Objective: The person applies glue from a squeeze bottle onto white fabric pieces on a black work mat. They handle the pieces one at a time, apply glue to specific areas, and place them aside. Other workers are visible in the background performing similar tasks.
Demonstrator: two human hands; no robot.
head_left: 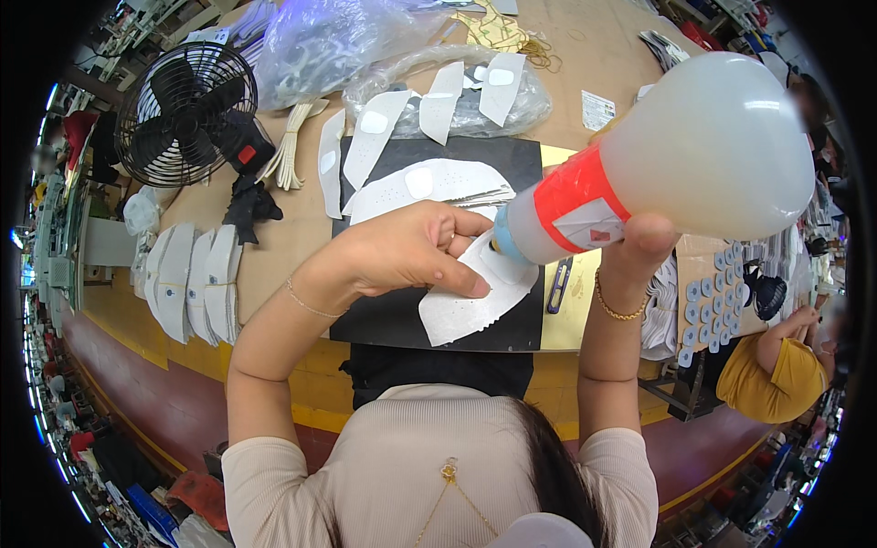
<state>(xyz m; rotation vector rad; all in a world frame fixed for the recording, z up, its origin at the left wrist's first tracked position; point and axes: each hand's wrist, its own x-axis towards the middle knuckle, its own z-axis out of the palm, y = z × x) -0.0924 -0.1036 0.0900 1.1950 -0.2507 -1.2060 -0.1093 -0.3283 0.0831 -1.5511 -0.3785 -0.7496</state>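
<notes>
My left hand [416, 242] pinches a white perforated panel [466, 315] between thumb and fingers, over a black mat [384, 315]. My right hand [649, 239] grips a large cloudy plastic squeeze bottle [713, 146] with a red band and blue tape round its neck. Tilted, the bottle points its nozzle down and left at the panel, close to my left fingertips. The nozzle tip is partly hidden, so contact cannot be made out. Just beyond lies a curved white perforated piece [429, 180] with a smooth oval patch. Several similar pieces [376, 128] fan out behind it.
A black fan [187, 114] stands at the far left, near clear plastic bags [338, 50]. Bundled white panels [192, 283] lie left. A utility knife [559, 285] rests on yellow board right of the mat. Blue discs [708, 301] and a person in yellow [776, 374] are farther right.
</notes>
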